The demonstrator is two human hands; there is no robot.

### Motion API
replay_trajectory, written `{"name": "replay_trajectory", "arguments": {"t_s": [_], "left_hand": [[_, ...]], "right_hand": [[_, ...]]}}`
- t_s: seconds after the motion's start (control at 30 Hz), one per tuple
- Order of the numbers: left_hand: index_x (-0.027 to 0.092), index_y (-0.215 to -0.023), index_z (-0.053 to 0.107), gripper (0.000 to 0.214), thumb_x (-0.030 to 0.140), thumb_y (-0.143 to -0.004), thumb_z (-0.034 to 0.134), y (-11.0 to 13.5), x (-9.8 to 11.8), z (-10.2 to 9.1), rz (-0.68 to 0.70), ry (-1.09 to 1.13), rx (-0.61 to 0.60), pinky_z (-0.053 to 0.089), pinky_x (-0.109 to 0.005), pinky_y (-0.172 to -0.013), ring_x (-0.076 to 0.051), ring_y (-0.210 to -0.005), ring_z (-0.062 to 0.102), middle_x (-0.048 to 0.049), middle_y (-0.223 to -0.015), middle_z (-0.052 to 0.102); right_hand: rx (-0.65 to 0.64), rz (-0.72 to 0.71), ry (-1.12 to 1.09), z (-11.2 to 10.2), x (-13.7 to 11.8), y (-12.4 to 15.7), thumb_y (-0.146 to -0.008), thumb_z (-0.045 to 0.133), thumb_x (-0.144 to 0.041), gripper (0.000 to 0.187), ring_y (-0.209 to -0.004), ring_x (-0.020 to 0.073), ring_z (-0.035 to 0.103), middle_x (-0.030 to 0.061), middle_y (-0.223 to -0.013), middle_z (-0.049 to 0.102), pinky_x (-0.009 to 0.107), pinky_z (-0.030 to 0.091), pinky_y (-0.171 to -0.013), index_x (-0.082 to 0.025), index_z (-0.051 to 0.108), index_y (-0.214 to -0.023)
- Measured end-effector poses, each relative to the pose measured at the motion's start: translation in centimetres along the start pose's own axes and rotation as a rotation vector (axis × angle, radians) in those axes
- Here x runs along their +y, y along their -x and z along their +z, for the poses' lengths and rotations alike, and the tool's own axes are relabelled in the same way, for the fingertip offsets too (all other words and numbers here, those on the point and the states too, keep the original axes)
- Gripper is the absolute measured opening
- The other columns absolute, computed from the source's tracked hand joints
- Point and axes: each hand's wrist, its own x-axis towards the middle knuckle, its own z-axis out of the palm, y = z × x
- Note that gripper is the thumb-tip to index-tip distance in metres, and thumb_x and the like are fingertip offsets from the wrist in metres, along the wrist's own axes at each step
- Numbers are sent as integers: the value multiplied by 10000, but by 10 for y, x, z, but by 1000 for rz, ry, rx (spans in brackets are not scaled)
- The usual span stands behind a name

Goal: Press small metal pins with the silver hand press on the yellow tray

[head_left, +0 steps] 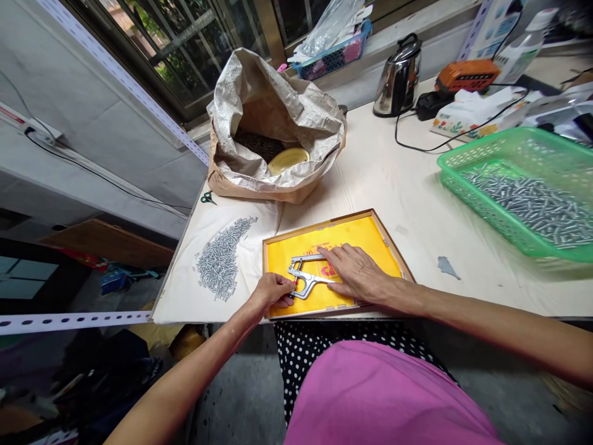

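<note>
Steel locking clamp [308,278], lying on a yellow-lined wooden tray [319,224] at the front of the bench [417,185]. Left hand [273,292] closed around its handle end; right hand [356,272] spread flat, fingers [327,251] across its upper arm. Risks: a slipping grip could shove the tray off the near edge; a tugged white cloth [178,296] could scatter the loose screws [218,259]. Also on the bench: green plastic basket [463,162] of screws, paper sack [278,80], steel kettle [398,80]. Barred window [185,43] behind; concrete floor [241,402] below.
</note>
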Motion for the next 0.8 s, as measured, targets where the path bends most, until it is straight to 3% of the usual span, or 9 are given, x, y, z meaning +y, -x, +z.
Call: {"name": "replay_trajectory", "arguments": {"t_s": [0.07,0.13,0.2,0.27,0.4,0.5,0.63,0.73,0.8], "left_hand": [[124,-884,689,174,294,-859,663,4,0,3,205,-208,176,573,-357,-751,-215,-767,698,-80,-790,719],[155,-1086,661,317,310,-816,724,5,3,8,534,-419,354,541,-436,-904,-277,-1023,657,-113,-1088,701],[192,-1260,578,535,322,-780,774,1,9,15,825,-578,386,473,-493,-1027,-319,-1219,547,-126,-1331,598],[179,-1331,515,603,333,-802,761,-8,17,21,969,-688,310,448,-506,-1055,-327,-1251,503,-149,-1396,544],[143,-1346,486,585,376,-857,707,-27,27,25,967,-791,226,501,-472,-953,-307,-1116,549,-155,-1250,599],[152,-1293,533,510,402,-876,686,-32,24,24,954,-786,272,514,-433,-901,-290,-1072,565,-129,-1161,619],[165,-1096,638,295,415,-953,574,-35,21,28,951,-736,345,514,-358,-818,-242,-965,600,-92,-1001,653],[166,-957,666,283,419,-972,539,-39,21,31,937,-732,363,512,-333,-786,-221,-898,614,-79,-916,663],[162,-995,670,288,423,-965,552,-40,20,32,934,-736,384,522,-344,-792,-225,-892,621,-83,-917,673]], "right_hand": [[8,-15,-31,-1,2,-6,-860,624,-327,670,-1059,314,523,166,-1237,613,412,387,-848,-134,394,-1459],[13,-65,-54,-1,5,-13,-865,627,-318,624,-1060,310,519,162,-1230,616,415,391,-849,-137,429,-1428],[15,-140,-77,-1,9,-20,-865,632,-309,617,-1073,310,510,157,-1230,615,426,394,-865,-138,434,-1423],[21,-195,-100,-1,12,-25,-855,645,-293,666,-1088,308,501,162,-1244,606,438,398,-887,-126,398,-1451],[-14,-184,-50,1,16,-31,-794,739,-322,778,-1062,308,512,196,-1219,602,440,409,-901,-62,395,-1442],[-46,-157,38,1,16,-32,-841,721,-362,558,-1018,302,531,184,-1135,629,425,406,-878,-65,544,-1279],[-84,-179,51,0,15,-36,-973,546,-283,184,-926,248,542,115,-953,654,370,381,-816,-131,636,-1027],[-117,-176,38,3,15,-41,-1001,480,-245,193,-874,230,537,93,-885,651,353,366,-777,-153,644,-954],[-97,-164,27,4,17,-43,-1002,491,-294,214,-901,239,531,106,-916,654,357,366,-781,-147,647,-987]]}}
